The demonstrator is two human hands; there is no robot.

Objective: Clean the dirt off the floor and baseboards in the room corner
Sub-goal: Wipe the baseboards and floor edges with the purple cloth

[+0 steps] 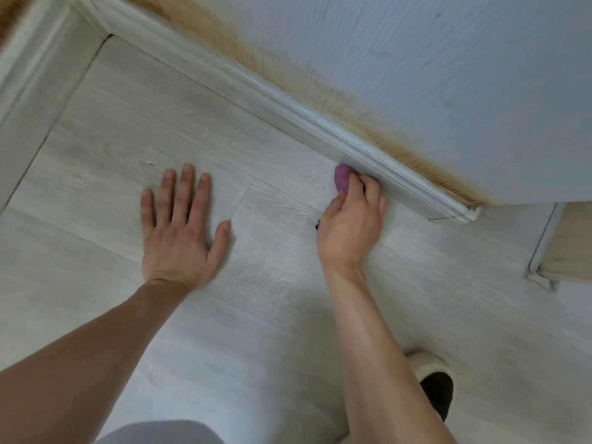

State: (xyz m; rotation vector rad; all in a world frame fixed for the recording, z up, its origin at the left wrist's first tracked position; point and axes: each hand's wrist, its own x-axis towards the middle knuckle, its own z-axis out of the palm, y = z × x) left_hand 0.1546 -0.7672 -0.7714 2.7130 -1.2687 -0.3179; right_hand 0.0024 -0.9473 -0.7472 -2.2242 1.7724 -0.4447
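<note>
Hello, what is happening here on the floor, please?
A person kneels in a room corner and cleans. The right hand holds a small purple cloth in its grip, pressed where the pale floor meets the white baseboard. The left hand lies flat and open on the floor for support. A slipper shows behind the right arm.

Left hand (179, 232) flat on floor (272, 315), left of right hand (350, 219). Cloth (341, 178) in right hand, against baseboard (256, 88) foot. Slipper (432, 376) nearer, right of right forearm.
</note>
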